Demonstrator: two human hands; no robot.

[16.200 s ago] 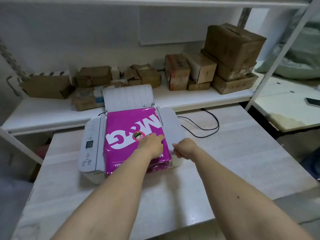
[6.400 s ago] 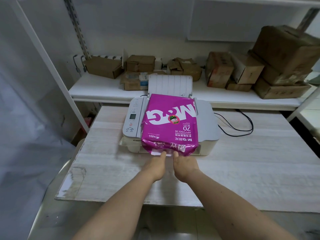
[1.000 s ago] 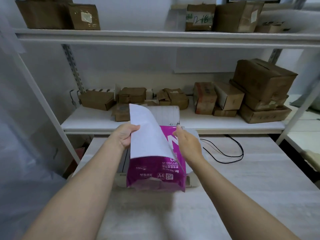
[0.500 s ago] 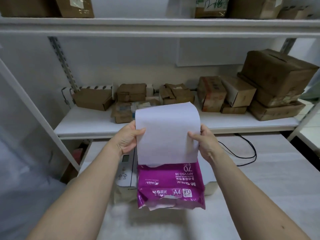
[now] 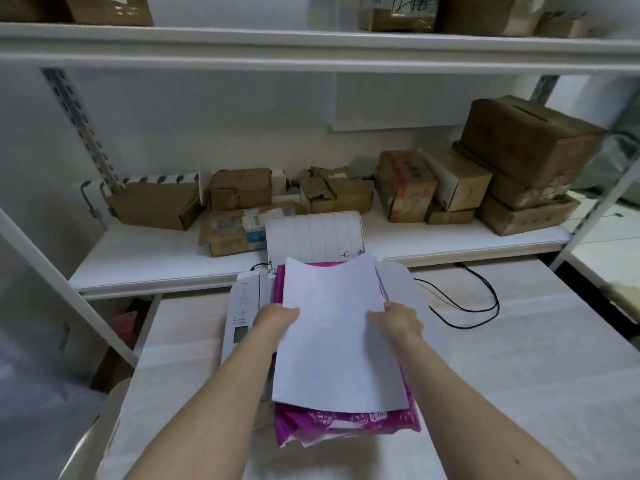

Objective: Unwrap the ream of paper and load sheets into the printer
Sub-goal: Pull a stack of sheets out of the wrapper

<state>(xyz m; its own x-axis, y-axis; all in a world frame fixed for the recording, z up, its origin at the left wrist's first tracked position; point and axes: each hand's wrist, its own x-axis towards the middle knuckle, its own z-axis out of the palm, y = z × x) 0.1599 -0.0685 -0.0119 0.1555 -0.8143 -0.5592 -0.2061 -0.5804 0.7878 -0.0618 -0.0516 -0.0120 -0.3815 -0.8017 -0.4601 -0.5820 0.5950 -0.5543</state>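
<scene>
Two hands (image 5: 277, 318), smooth white sheets (image 5: 337, 337)

Two bare hands are in view, a left hand (image 5: 277, 318) and a right hand (image 5: 398, 322). One white stack of sheets (image 5: 337, 337) shows, though its number of sheets cannot be told. There is one magenta ream wrapper (image 5: 346, 426), one white printer (image 5: 244, 306) with one raised rear paper tray (image 5: 313, 237), and one black cable (image 5: 464, 306) on one table (image 5: 519, 375). On the lower shelf (image 5: 145, 258) sit about ten brown cardboard boxes (image 5: 526, 140); the upper shelf (image 5: 311, 46) carries at least three more, cut off by the frame.
</scene>
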